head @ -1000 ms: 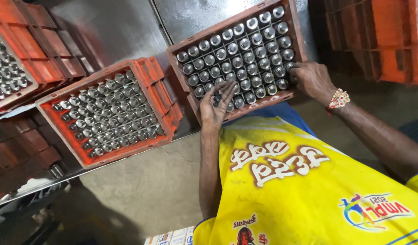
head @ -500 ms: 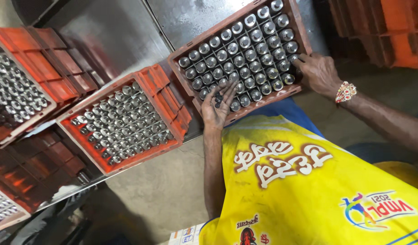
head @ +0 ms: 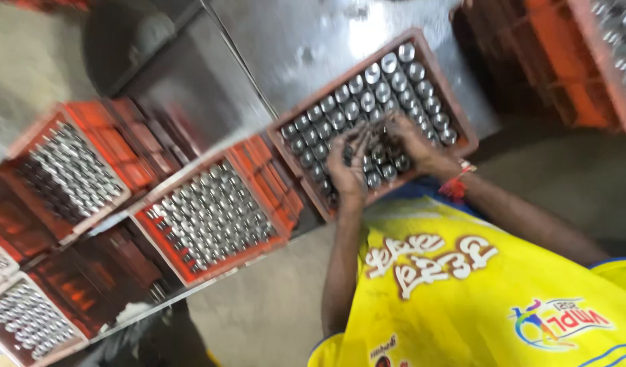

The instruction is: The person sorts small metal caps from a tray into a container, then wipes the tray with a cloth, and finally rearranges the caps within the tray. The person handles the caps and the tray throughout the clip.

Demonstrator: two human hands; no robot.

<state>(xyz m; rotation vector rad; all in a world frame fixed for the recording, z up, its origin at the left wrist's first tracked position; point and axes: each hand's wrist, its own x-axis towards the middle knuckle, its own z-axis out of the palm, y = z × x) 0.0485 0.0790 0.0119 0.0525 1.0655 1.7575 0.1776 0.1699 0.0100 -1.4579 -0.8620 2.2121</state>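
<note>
A red crate [head: 466, 133] full of silver-capped bottles [head: 394, 73] lies tilted on a steel surface in front of me. Both of my hands are over its near half. My left hand [head: 347, 162] rests on the bottle tops with its fingers curled down among them. My right hand [head: 411, 141], with a red band at the wrist, reaches in beside it, and its fingertips are on caps near the crate's middle. Motion blur hides whether either hand grips a bottle. I wear a yellow shirt [head: 476, 292].
Further red crates of capped bottles [head: 207, 216] [head: 68, 170] [head: 27, 319] lie in a row to the left on the steel line. Empty orange crates [head: 564, 61] are stacked at the upper right. Grey floor [head: 272, 306] shows below the line.
Both hands left the crate's near edge and right corner and came together over the bottles in its near middle. The view swung, so the crates sit further right.
</note>
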